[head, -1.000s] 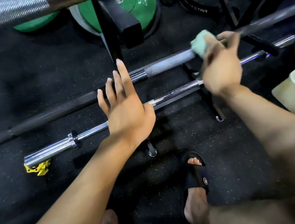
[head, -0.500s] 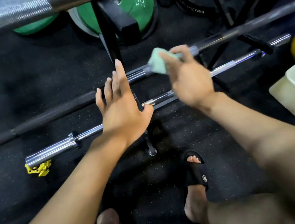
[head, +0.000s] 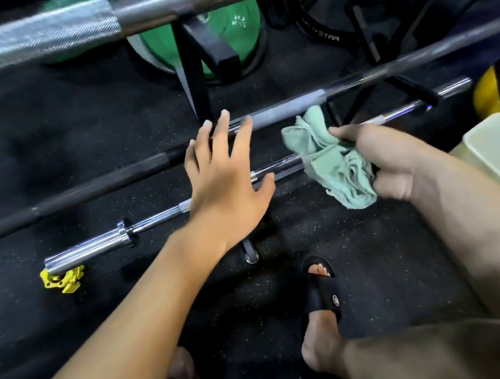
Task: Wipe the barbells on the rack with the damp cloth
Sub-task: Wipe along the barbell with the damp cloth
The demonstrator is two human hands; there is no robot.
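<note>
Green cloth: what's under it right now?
The chrome barbell runs in under the green cloth, held by the right hand, and reappears on the far side. Whether cloth touches bar is hidden; black floor lies below.

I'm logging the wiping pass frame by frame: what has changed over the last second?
The right hand slid the cloth leftward along the dark middle barbell, then came off it toward the person; the cloth, earlier balled on the bar, now hangs loose in front of the chrome barbell. The left hand stayed open, fingers spread, over the bars. The barbells and the yellow clip stayed put.
</note>
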